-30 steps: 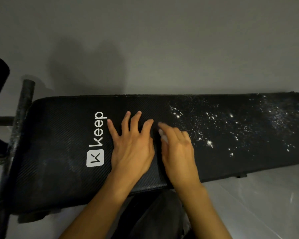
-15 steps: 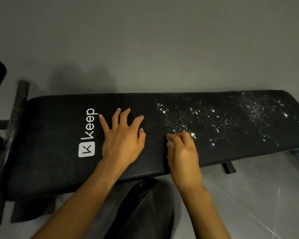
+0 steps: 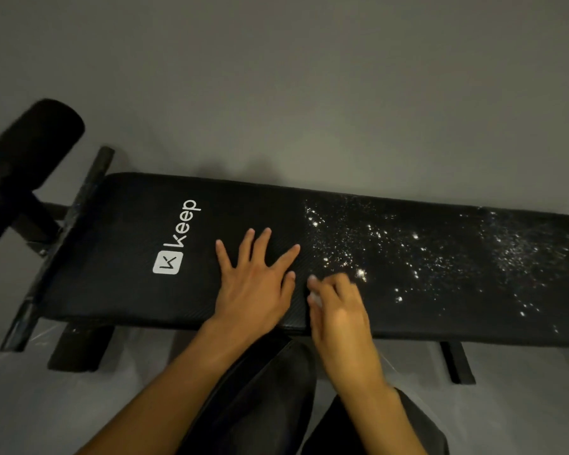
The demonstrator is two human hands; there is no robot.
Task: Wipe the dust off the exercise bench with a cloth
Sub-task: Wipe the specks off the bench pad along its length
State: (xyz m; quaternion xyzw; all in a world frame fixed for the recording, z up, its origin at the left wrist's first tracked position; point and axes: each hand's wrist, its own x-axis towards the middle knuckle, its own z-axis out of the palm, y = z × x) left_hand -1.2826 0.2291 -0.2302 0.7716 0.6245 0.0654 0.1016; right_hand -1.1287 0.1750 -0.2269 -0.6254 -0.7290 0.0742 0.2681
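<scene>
exercise bench (image 3: 128, 224) bears Keep logo (image 3: 178, 238) | left grip (image 3: 257, 290) flat, fingers spread, just right of logo | right grip (image 3: 339, 310) curls round white cloth (image 3: 316, 299), mostly hidden, further right at dust (image 3: 375, 244) edge | foam roller (image 3: 30, 149) left of logo

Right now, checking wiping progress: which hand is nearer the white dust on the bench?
Right. The right hand, gripping the cloth, is at the left edge of the dust; the left hand lies flat further left, toward the logo.
</scene>
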